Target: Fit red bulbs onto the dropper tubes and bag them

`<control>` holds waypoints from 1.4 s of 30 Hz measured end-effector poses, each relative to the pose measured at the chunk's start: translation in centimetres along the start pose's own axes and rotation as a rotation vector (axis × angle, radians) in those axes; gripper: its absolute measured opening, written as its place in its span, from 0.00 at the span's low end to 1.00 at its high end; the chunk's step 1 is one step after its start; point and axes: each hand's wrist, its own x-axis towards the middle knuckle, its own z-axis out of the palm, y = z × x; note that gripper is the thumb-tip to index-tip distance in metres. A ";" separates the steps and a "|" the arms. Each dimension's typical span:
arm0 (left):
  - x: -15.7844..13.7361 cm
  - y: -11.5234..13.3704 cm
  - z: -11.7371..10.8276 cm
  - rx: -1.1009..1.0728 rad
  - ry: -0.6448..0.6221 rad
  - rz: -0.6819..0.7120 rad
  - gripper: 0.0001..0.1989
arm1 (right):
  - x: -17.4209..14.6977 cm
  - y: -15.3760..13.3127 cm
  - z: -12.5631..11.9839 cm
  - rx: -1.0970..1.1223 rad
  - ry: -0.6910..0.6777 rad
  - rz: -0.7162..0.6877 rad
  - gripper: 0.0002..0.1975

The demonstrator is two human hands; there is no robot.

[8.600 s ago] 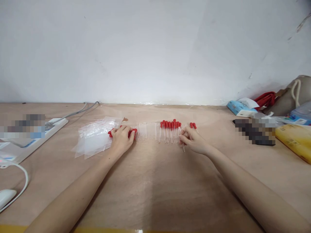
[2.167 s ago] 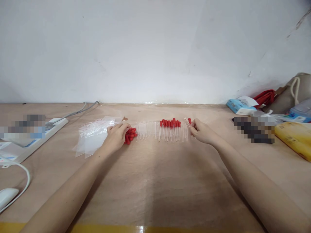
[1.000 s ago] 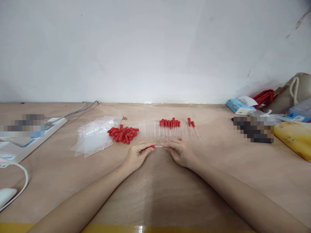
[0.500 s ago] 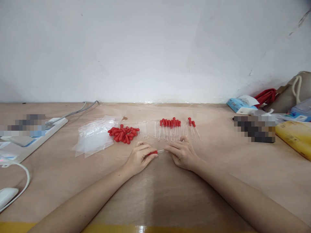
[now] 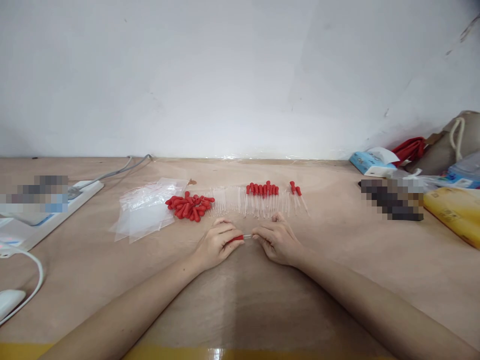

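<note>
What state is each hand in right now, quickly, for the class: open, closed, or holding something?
Left hand: closed, holding a red bulb.
Right hand: closed, pinching a clear tube that reaches the bulb.

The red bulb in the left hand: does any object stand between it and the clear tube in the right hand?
Nothing visible does: the red bulb in the left hand and the clear tube in the right hand appear to meet. The loose red bulbs lie farther back, off this line.

There are two hands (image 5: 219,245), ten-plus red bulbs (image 5: 184,209) and ten-plus tubes (image 5: 259,205).
</note>
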 end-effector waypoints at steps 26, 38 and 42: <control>-0.2 -0.3 -0.9 0.016 -0.021 -0.207 0.16 | -1.3 11.5 -3.8 0.088 0.152 1.115 0.09; -0.2 -0.3 -0.9 0.032 -0.048 -0.225 0.13 | -0.8 10.3 -3.5 -0.078 0.084 1.072 0.13; -0.3 -0.4 -0.7 0.034 -0.049 -0.215 0.12 | 0.3 9.0 -3.4 -0.067 -0.061 1.086 0.13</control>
